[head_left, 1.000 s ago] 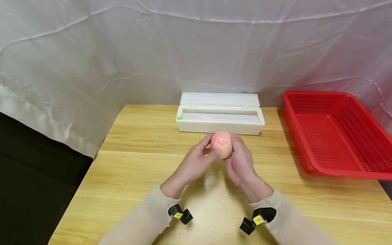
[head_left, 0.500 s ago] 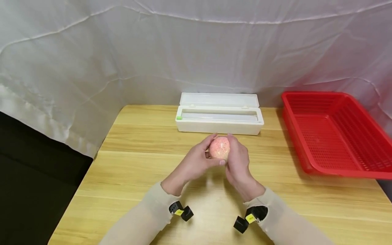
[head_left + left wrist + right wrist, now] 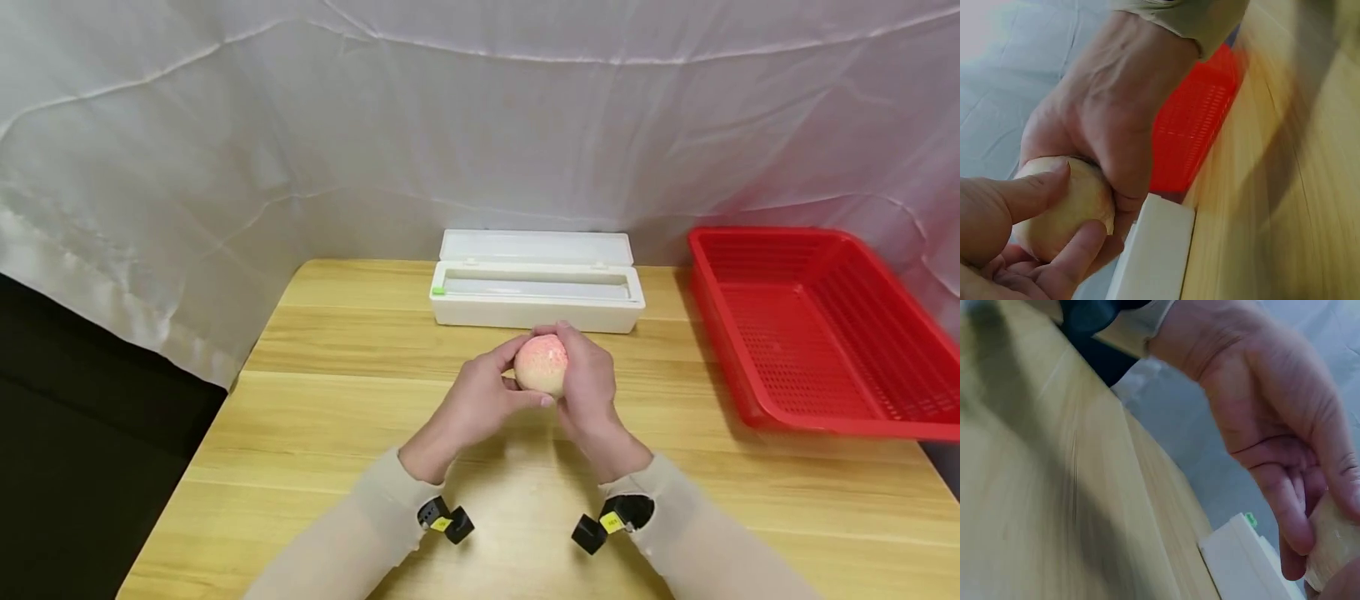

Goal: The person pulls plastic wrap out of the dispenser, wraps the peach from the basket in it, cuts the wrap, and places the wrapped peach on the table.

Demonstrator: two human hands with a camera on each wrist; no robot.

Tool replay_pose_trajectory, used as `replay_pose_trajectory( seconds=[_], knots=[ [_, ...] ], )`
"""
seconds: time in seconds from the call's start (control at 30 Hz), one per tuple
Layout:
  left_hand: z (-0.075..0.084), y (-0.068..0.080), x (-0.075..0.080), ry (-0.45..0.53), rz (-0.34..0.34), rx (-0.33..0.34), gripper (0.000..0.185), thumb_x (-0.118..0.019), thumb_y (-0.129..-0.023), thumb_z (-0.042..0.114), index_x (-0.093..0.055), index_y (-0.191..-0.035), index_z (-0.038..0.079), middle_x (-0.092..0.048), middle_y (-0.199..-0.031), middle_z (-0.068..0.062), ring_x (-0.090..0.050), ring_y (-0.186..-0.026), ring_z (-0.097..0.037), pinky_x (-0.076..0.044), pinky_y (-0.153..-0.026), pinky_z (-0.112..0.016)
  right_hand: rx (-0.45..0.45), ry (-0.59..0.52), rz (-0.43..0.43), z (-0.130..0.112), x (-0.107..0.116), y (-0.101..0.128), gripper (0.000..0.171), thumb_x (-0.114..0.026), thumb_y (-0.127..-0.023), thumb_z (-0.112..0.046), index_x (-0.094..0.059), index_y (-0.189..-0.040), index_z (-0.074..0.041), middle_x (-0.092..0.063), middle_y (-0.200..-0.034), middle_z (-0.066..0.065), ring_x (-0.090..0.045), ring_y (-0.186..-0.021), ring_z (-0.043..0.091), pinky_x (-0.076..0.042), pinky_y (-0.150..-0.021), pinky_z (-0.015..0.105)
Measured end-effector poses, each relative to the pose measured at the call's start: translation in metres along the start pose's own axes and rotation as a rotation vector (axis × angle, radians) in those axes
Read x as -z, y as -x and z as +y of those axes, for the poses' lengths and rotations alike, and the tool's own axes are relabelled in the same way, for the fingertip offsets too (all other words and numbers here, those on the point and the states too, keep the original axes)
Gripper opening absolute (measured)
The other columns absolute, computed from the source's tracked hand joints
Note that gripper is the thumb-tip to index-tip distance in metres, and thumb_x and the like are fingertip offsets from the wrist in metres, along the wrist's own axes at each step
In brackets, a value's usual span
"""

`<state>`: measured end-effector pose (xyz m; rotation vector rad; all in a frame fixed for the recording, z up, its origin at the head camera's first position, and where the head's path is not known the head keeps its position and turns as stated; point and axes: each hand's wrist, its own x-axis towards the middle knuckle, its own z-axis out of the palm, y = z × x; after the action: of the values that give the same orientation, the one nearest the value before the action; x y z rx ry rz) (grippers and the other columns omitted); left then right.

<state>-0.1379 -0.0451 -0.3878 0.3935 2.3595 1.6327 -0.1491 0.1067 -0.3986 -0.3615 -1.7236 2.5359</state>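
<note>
A round fruit [image 3: 542, 364], pale yellow with a pink blush, is held just above the wooden table [image 3: 337, 417] between both hands. My left hand [image 3: 487, 392] grips its left side, thumb under it and fingers curled over the top. My right hand [image 3: 588, 387] wraps its right side. In the left wrist view the fruit [image 3: 1063, 209] sits between my left thumb and fingers, with the right hand [image 3: 1104, 119] cupped behind it. In the right wrist view the left hand [image 3: 1272, 444] curls onto the fruit [image 3: 1335, 547] at the frame's edge.
A long white box [image 3: 536, 292] with its lid open lies just behind the hands. A red mesh basket [image 3: 817, 325] stands at the right of the table. White cloth hangs behind and to the left. The table's left edge drops to a dark floor.
The fruit has been turned between the hands and has shifted slightly left and down. My right hand has closed further round it.
</note>
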Motion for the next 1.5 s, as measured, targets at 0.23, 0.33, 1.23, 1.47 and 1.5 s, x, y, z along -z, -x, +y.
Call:
replay_pose_trajectory(
  seconds=[0.23, 0.33, 1.23, 1.47, 1.5],
  knots=[
    [-0.006, -0.005, 0.008, 0.002, -0.041, -0.030, 0.075, -0.091, -0.085, 0.023, -0.057, -0.152, 0.016, -0.067, -0.142, -0.004, -0.073, -0.103, -0.017, -0.061, -0.084, -0.029, -0.074, -0.063, -0.065, -0.001, 0.007, -0.005, 0.040, -0.055, -0.110, -0.033, -0.075, -0.114, 0.002, -0.075, -0.111, 0.008, -0.069, -0.102, 0.016, -0.062, -0.085, 0.028],
    [-0.007, -0.010, 0.020, 0.073, -0.100, -0.010, 0.071, -0.089, -0.088, 0.020, -0.058, -0.151, 0.015, -0.067, -0.141, -0.005, -0.071, -0.114, -0.019, -0.061, -0.091, -0.035, -0.088, 0.077, -0.298, -0.009, 0.023, -0.009, 0.053, -0.045, -0.113, -0.042, -0.062, -0.140, 0.000, -0.062, -0.140, 0.012, -0.063, -0.121, 0.017, -0.058, -0.097, 0.029],
    [-0.012, -0.008, 0.032, 0.191, -0.239, -0.020, 0.095, -0.085, -0.085, -0.003, -0.039, -0.163, 0.028, -0.048, -0.155, -0.011, -0.071, -0.098, -0.027, -0.059, -0.092, -0.033, 0.325, 0.784, -0.680, -0.017, 0.055, -0.011, 0.090, -0.090, -0.081, -0.007, -0.044, -0.159, -0.012, -0.055, -0.151, 0.020, -0.076, -0.105, 0.026, -0.063, -0.086, 0.030],
    [-0.017, -0.004, 0.029, -0.074, -0.241, -0.206, 0.104, -0.086, -0.086, 0.002, -0.027, -0.167, 0.028, -0.047, -0.155, -0.007, -0.069, -0.102, -0.016, -0.061, -0.090, -0.031, 0.247, 0.792, -0.717, -0.020, 0.055, -0.014, 0.093, -0.090, -0.082, -0.011, -0.040, -0.161, -0.011, -0.058, -0.147, 0.019, -0.076, -0.099, 0.019, -0.062, -0.086, 0.028],
    [-0.017, -0.005, 0.028, -0.137, -0.218, -0.258, 0.100, -0.087, -0.086, 0.004, -0.031, -0.165, 0.026, -0.051, -0.152, -0.006, -0.067, -0.102, -0.015, -0.061, -0.089, -0.030, 0.243, 0.794, -0.718, -0.020, 0.055, -0.013, 0.094, -0.091, -0.082, -0.011, -0.039, -0.161, -0.011, -0.058, -0.146, 0.019, -0.076, -0.098, 0.018, -0.062, -0.085, 0.027]
  ],
)
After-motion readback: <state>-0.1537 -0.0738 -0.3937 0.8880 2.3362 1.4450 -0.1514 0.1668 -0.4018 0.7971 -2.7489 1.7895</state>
